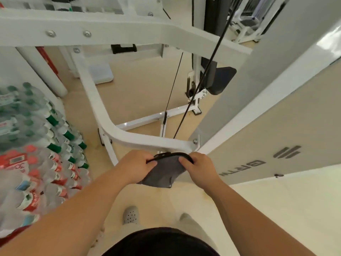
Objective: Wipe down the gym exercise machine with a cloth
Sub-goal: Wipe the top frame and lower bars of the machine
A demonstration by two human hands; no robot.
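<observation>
A grey cloth (162,172) hangs between both hands just below a black curved handle (177,155) of the white gym machine (114,28). My left hand (135,166) grips the cloth's left edge together with the handle's left end. My right hand (198,168) curls its fingers over the handle's right end and the cloth's upper right corner. The cloth's lower part droops free. The machine's white curved frame bar (132,138) runs right behind the hands.
Shrink-wrapped packs of water bottles (36,145) are stacked at the left. A grey-white shroud panel (276,145) with a logo slants at the right. Black cables (203,74) run down to the base bar. My feet in grey clogs (130,215) stand on beige floor.
</observation>
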